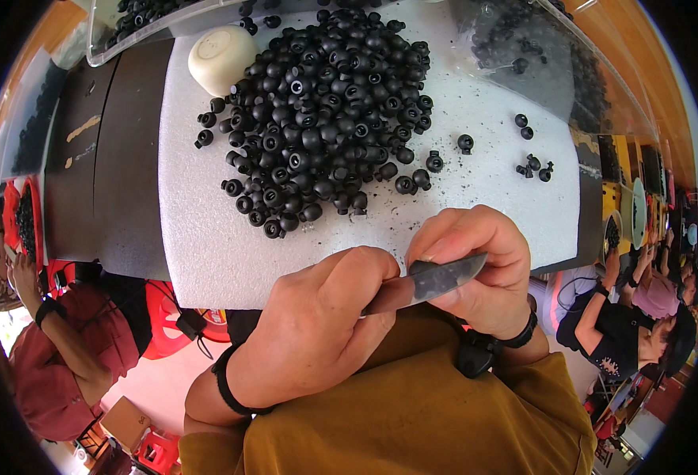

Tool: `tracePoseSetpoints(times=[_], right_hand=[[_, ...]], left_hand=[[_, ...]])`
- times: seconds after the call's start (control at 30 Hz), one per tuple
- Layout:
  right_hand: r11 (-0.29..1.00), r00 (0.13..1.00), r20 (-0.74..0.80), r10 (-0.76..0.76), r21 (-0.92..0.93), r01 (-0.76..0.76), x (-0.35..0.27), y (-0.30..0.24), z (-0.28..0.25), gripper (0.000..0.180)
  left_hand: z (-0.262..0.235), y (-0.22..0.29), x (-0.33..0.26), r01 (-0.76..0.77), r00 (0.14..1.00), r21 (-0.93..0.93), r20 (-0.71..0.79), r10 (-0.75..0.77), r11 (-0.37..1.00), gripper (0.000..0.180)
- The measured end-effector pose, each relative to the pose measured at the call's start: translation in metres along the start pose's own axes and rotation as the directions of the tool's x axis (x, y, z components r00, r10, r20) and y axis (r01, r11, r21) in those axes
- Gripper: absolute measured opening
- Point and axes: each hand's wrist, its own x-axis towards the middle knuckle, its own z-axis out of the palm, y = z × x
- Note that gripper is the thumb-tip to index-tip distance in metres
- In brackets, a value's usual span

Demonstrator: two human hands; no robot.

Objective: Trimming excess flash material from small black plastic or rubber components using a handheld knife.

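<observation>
My left hand [313, 321] is closed round the brownish handle of a small knife [450, 279], its blade pointing right and slightly up. In my right hand [487, 257], thumb and fingers are pinched together behind the blade. A bit of a small black rubbery part [422, 267] shows between these fingertips, at the blade's upper edge; the rest is hidden. Beyond both hands, a big heap of round black hollow parts [317, 119] lies on a white foam sheet [214, 261]. Several loose black parts [465, 143] are scattered to its right.
A cream cup-like object [222, 59] lies against the heap's far left. Clear plastic bins [99, 47] stand at the back, and a clear bag [515, 47] with black parts lies at the far right. Dark crumbs dot the foam. Other people [72, 340] work at both sides.
</observation>
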Motion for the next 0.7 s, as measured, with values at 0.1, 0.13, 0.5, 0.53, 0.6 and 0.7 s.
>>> tracePoseSetpoints(times=[0.1,0.13,0.5,0.53,0.6,0.7], right_hand=[[1.000,1.000,0.016,-0.001,-0.008,0.001,0.0011,-0.0007,-0.0002,0.033],[1.000,1.000,0.019,0.008,-0.006,-0.008,0.0012,-0.0016,0.0001,0.033],[0.993,0.996,-0.091,-0.007,-0.119,-0.004,-0.0006,0.0017,0.0033,0.033],[0.992,0.996,-0.088,-0.010,-0.123,-0.001,-0.0014,0.0020,0.0029,0.032],[0.996,0.998,-0.055,-0.010,-0.092,0.005,-0.0030,0.0023,0.0010,0.029],[1.000,1.000,0.010,-0.007,-0.025,0.007,-0.0049,0.0024,-0.0022,0.029]], left_hand=[[0.0019,-0.0014,0.0016,-0.026,1.000,0.030,-0.016,0.026,0.999,0.020],[0.0027,-0.0018,0.0020,-0.035,0.999,0.033,-0.025,0.036,0.999,0.020],[0.0035,-0.0023,0.0011,-0.094,0.995,0.090,-0.009,0.095,0.992,0.020],[0.0033,-0.0022,0.0012,-0.093,0.996,0.094,0.000,0.094,0.991,0.020],[0.0032,-0.0017,0.0009,-0.081,0.997,0.085,0.007,0.081,0.993,0.018],[0.0038,-0.0014,0.0006,-0.067,0.998,0.069,-0.001,0.067,0.995,0.016]])
